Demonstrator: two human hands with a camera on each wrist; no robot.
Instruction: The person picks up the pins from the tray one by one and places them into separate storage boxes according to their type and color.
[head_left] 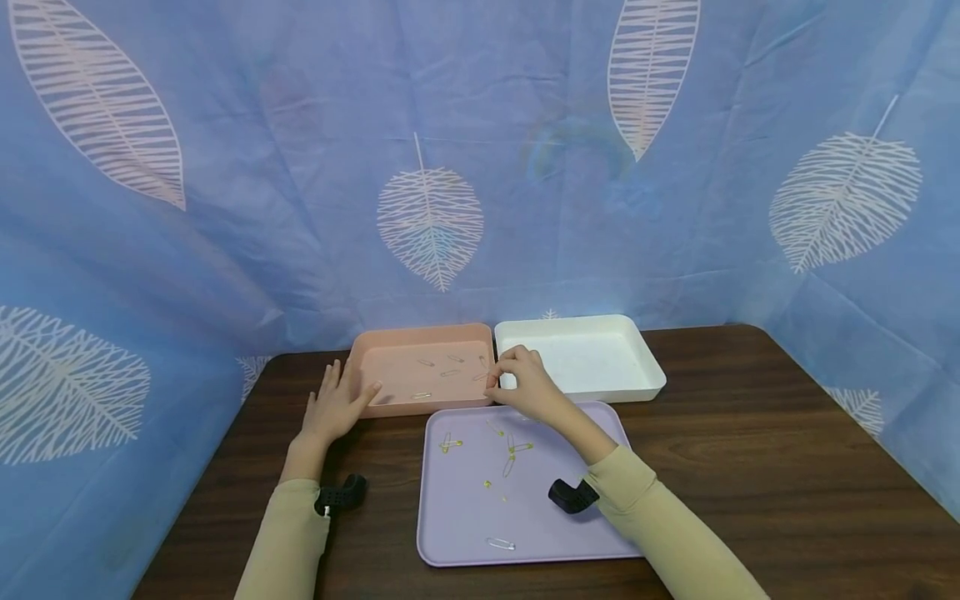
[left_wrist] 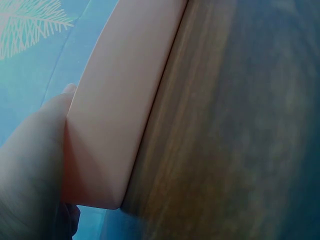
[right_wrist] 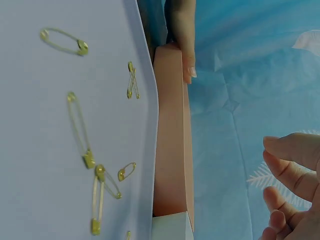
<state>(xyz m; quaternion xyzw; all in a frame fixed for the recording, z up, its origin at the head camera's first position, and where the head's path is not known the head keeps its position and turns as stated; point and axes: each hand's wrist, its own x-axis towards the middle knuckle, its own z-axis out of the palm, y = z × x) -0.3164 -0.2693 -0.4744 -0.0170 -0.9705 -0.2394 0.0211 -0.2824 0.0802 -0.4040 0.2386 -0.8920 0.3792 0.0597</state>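
My left hand (head_left: 332, 408) rests at the near left corner of a pink tray (head_left: 420, 335), fingers spread and straight. Its thumb lies over the rim, and the left wrist view shows the tray's outer wall (left_wrist: 110, 120) beside it. Several silver safety pins (head_left: 450, 372) lie in the pink tray. Above its near right corner is my right hand (head_left: 528, 387), thumb and forefinger tips together; no pin shows between them in the right wrist view. On the purple tray (head_left: 457, 525) lie several yellow-gold safety pins (right_wrist: 78, 130) and a silver safety pin (head_left: 501, 544).
A white tray (head_left: 652, 383) stands right of the pink one, with the purple tray in front of both. All sit on a dark wooden table (head_left: 750, 467). Behind the table hangs a blue leaf-patterned cloth (head_left: 540, 225).
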